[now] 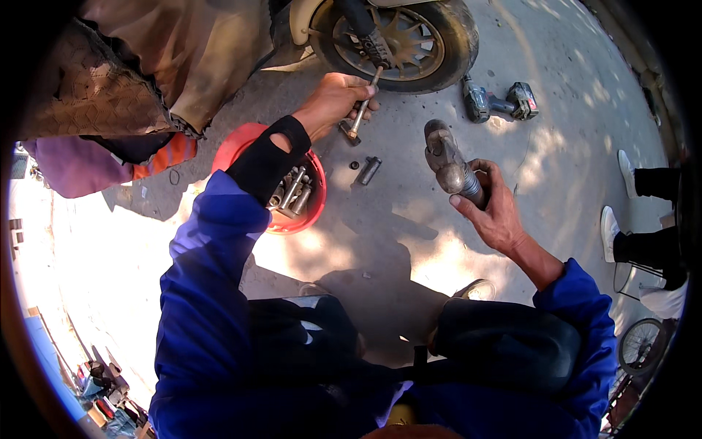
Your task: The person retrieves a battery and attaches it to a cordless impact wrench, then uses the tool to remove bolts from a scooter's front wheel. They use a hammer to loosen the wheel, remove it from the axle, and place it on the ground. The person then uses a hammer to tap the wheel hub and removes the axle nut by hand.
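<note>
My left hand [338, 102] grips a slim metal rod [362, 115] that looks like a long bolt or punch. The rod's upper tip is by the lower end of a shock absorber [376, 48], in front of a vehicle's wheel [439, 69]; whether they touch, I cannot tell. My right hand [497, 208] is wrapped around the ribbed handle of a hammer [447, 157], its worn metal head raised above the ground. Under my left wrist, a red basin [316, 212] holds several metal sockets [295, 192]. A dark cylindrical socket [370, 170] and a small nut-like piece [354, 165] lie on the concrete.
A black cordless impact wrench [501, 101] lies right of the wheel. A brown cover [183, 51] hangs at upper left, above purple and orange cloth [95, 164]. At the right edge are another person's legs [647, 245] and a bicycle wheel [641, 344]. Assorted items [110, 395] sit at lower left.
</note>
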`<state>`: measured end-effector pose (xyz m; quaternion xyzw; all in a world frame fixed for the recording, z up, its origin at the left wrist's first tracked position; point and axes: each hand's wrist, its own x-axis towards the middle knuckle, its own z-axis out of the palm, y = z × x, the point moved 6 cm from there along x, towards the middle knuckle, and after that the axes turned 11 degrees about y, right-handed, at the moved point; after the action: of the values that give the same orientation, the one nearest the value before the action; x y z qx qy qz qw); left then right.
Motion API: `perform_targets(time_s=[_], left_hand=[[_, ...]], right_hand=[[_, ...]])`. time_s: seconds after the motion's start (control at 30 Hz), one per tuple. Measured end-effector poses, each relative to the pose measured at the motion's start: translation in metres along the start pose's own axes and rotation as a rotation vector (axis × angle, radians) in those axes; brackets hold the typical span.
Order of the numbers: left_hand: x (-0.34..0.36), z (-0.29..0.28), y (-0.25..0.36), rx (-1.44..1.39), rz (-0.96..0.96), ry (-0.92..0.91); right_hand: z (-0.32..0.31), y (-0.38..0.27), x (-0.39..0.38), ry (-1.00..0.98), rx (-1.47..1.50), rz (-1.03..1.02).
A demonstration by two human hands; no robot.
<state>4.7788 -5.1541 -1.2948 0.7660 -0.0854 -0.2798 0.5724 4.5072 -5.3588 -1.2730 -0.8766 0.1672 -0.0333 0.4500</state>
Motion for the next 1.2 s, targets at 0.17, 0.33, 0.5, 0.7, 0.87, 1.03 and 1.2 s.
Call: perform_targets(time_s=[0.17,0.33,0.5,0.7,0.87,1.03,1.2], left_hand=[[0.002,-0.004,-0.01,0.002,-0.022,0.059],[0.002,0.002,-0.005,-0.012,-0.008,0.023],[0.001,0.006,-0.003,-0.025,0.004,0.025],[0.004,0.002,-0.002,-0.049,-0.007,0.011],[0.003,0.008,-0.001,-0.074,-0.028,0.038],[0.002,0.009,-0.003,-0.09,-0.011,0.043],[0.007,0.006,-0.001,-0.139,-0.009,0.039]], right_hand=[[0.017,-0.039,0.012,-0.269,-0.224,0.011],[0.011,-0.038,0.005,-0.251,-0.309,-0.083],[0.014,-0.049,0.003,-0.263,-0.329,-0.254],[0.023,-0.055,-0.001,-0.268,-0.444,-0.487],[0.032,-0.066,-0.007,-0.253,-0.503,-0.711],[0.049,-0.088,-0.016,-0.298,-0.546,-0.991],[0.063,-0.087,0.024,-0.242,-0.65,-0.843]])
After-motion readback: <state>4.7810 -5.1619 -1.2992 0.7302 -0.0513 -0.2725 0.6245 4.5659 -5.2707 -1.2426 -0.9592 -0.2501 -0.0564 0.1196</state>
